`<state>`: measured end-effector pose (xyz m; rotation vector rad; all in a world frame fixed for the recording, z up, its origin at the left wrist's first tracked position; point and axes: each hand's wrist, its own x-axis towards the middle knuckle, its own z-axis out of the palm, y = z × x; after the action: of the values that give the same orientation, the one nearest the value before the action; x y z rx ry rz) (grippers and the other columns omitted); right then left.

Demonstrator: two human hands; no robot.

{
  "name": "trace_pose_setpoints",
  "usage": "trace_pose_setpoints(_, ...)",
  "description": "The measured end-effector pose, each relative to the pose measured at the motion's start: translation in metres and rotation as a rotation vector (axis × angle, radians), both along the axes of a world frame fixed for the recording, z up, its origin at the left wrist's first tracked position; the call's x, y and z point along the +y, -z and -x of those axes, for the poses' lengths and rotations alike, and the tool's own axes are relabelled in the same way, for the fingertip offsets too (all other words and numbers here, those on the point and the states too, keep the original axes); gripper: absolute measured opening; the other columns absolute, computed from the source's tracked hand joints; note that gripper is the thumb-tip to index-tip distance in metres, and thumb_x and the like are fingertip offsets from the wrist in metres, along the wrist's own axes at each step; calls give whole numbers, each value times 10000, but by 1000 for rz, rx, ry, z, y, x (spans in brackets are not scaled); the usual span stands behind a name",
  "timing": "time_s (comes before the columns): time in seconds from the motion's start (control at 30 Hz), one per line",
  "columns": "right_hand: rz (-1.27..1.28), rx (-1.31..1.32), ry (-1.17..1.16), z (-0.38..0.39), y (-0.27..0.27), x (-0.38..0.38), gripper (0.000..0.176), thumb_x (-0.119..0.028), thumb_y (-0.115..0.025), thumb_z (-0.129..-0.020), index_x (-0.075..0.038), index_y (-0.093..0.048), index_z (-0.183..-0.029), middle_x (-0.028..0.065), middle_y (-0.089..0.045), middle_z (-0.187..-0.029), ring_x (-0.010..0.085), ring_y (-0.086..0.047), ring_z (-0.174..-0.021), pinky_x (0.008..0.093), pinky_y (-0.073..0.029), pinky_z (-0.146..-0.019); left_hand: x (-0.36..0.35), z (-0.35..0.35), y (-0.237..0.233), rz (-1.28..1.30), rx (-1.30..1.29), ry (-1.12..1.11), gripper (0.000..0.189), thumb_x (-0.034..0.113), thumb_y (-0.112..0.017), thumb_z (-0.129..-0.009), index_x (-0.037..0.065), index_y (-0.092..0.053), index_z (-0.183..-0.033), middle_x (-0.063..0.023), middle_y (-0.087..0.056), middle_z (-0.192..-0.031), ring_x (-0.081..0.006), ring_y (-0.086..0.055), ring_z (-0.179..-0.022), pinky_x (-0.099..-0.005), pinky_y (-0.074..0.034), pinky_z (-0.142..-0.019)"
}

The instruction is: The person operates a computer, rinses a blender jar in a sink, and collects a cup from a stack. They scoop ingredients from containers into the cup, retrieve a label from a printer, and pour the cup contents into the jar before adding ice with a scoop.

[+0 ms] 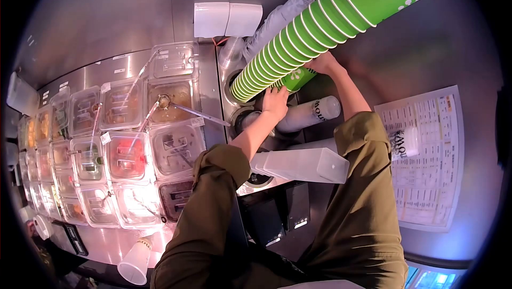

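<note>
A tall stack of green paper cups (298, 38) with white rims leans from a round counter opening up to the top right. Behind it lies a shorter green cup stack (297, 80), partly hidden. My left hand (275, 101) is closed around the lower end of this shorter stack. At its upper end is my right hand (323, 64), with its fingers bent and partly hidden behind the tall stack. Just below my hands, a stack of clear cups (312, 115) with dark print leans out of another opening.
Lidded clear food tubs (127, 155) with ladles fill the left side. More clear cups (282, 14) lean behind the green stack. Square white containers (304, 164) jut out near my left sleeve. A printed sheet (424, 166) hangs at right. One clear cup (135, 262) stands bottom left.
</note>
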<state>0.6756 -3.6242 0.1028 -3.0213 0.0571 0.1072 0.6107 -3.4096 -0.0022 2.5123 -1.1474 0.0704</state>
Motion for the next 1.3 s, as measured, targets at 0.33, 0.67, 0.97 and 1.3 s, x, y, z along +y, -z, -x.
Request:
trace_pose_setpoints(0.33, 128, -83, 109, 9, -19, 21, 520, -485, -574, -724, -31, -595, -976, 161, -632, -923, 317, -603, -873, 405, -480, -761, -2, -2, -12, -104, 4, -10, 433, 267, -571, -726, 72, -519, -1109, -30, -471, -1115, -201, -470, -1044, -376, -286, -939)
trace_pose_setpoints(0.67, 371, 35, 394, 30, -42, 81, 491, -460, -370, -803, -56, -623, -919, 188, -624, -903, 362, -593, -853, 448, -470, -738, 0, 1, -4, -80, 55, -17, 464, 306, -587, -724, 69, -517, -1117, -36, -463, -1130, -207, -451, -1072, -376, -285, -949)
trace_pose_setpoints(0.97, 362, -61, 401, 29, -40, 85, 547, -507, -368, -795, -39, -644, -857, 193, -634, -811, 344, -617, -797, 431, -488, -700, -5, -8, 0, -224, 7, -5, 465, 332, -521, -783, 92, -486, -1179, -34, -445, -1184, -212, -408, -1142, -369, -267, -957)
trace_pose_setpoints(1.3, 360, -73, 562, 33, -164, 103, 567, -520, -424, -782, -61, -565, -1082, 188, -604, -1026, 335, -579, -962, 420, -456, -802, -3, -2, -24, -379, 209, 17, 429, 216, -440, -844, 114, -461, -1261, -46, -387, -1307, -243, -239, -1292, -482, -92, -1033)
